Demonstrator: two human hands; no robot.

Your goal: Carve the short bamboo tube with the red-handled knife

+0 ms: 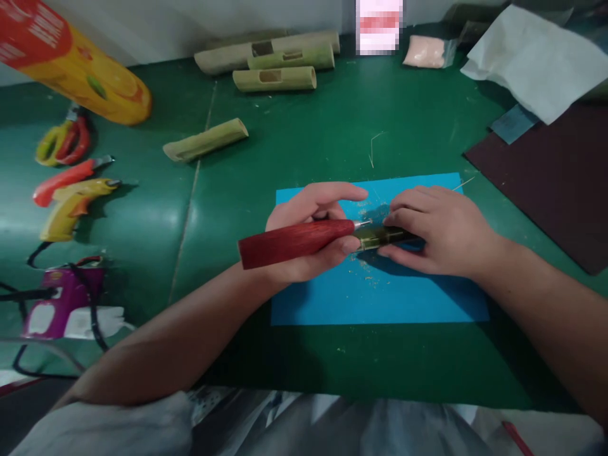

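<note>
My left hand [311,231] is closed round a red-handled carving tool [294,242], held like a pen. Its short metal tip touches a small greenish bamboo piece [380,237]. My right hand [434,229] lies over that piece and pins it down with closed fingers, hiding most of it. Both hands rest on a blue sheet [375,294] that is dotted with fine shavings. The sheet lies on a green table [247,171].
Several bamboo tubes with cut slots lie at the back [275,60], one more [205,140] closer left. Scissors [61,140], a cutter [66,179], a yellow glue gun [71,206] and cables sit at the left. A dark mat [555,177] and white paper [536,60] are at the right.
</note>
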